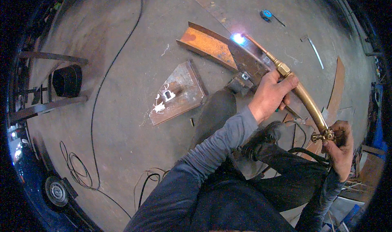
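Observation:
A brass gas torch [309, 103] slants across the right half of the view, its copper tip pointing up and left. My left hand [269, 93] is closed round the front of its handle, just behind the brass nut. My right hand [339, 148] grips the valve knobs at the rear end, with its fingertips partly hidden. A bright blue-white glow [238, 38] burns at the tip, right by the edge of a dark steel piece [249, 61]. Against that piece lies a rusty orange steel channel [209, 45].
A tapered steel plate [181, 95] with white scraps rests left of my knee. Beyond the torch lie a blue tape measure [266, 15] and a metal strip [316, 53]. A black cable [107, 68] runs down the floor at left, near a metal stand [53, 56] and a dark-blue wheeled machine [30, 170].

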The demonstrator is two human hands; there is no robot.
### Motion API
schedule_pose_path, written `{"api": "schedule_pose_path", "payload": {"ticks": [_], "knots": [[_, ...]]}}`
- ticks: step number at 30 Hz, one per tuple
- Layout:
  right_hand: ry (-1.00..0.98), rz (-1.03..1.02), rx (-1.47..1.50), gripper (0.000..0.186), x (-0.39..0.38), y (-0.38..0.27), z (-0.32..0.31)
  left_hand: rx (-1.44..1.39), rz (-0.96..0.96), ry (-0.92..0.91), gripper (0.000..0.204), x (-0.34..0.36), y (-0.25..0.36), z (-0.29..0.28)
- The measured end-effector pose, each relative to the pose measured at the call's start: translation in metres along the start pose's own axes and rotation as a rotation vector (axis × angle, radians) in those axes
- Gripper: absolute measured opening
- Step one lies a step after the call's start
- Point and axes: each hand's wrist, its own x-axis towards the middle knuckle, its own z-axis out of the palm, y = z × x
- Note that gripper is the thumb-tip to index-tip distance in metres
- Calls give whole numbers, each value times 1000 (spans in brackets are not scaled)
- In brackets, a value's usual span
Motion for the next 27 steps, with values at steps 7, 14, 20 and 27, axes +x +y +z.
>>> {"api": "schedule_pose_path", "payload": {"ticks": [7, 14, 20, 27], "knots": [[22, 26, 43, 39, -1, 4, 1, -25, 13, 16, 31, 0, -4, 0], [26, 7, 39, 39, 0, 3, 2, -46, 32, 0, 30, 3, -7, -1], [40, 32, 31, 40, 1, 4, 2, -31, 12, -6, 28, 1, -3, -1], [-8, 71, 79, 40, 1, 3, -2, -44, 0, 2, 28, 4, -8, -1]]}}
